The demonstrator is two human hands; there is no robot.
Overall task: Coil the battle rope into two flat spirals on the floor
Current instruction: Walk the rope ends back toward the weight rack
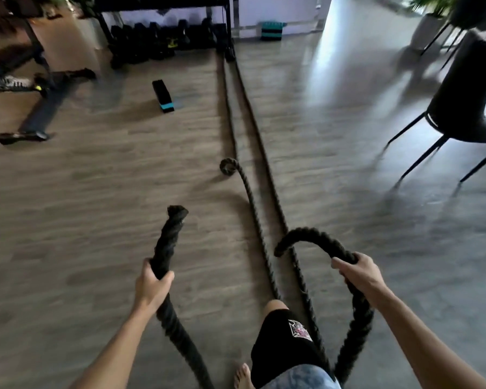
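A thick black battle rope runs in two long strands across the floor from the rack at the back toward me. My left hand grips one end of the rope, which sticks up and forward past my fist. My right hand grips the other end, which arches over to the left and droops. A small curl of rope rises off the floor partway along the left strand. Both held ends trail down past my legs.
A dumbbell rack stands at the back. A black and teal block lies on the floor left of the rope, another teal block by the wall. A bench base is at left, a black chair at right.
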